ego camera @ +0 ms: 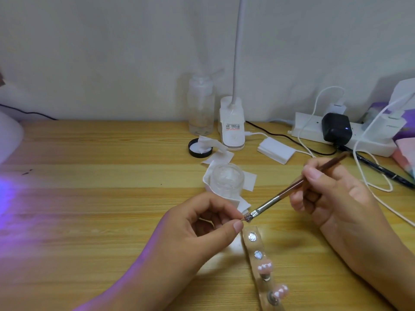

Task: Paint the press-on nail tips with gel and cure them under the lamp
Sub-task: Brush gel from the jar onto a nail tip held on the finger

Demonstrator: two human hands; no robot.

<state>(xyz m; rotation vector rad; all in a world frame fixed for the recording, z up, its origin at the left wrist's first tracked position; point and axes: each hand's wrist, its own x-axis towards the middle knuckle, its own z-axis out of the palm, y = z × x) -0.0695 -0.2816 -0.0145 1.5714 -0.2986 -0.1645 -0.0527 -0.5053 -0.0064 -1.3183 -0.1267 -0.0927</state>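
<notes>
Nail tip [245, 218] in left hand [202, 227], brush [289, 189] at its edge

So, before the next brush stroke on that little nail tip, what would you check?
1. Left hand pinches the nail tip at its fingertips: ok.
2. Right hand grips the brush: ok.
3. Gel load on the brush: cannot tell, too small.
4. Gel jar open, near the hands: ok.
5. Curing lamp at the left edge casts purple light: ok.
6. Holder strip has bare mounts free: ok.
</notes>
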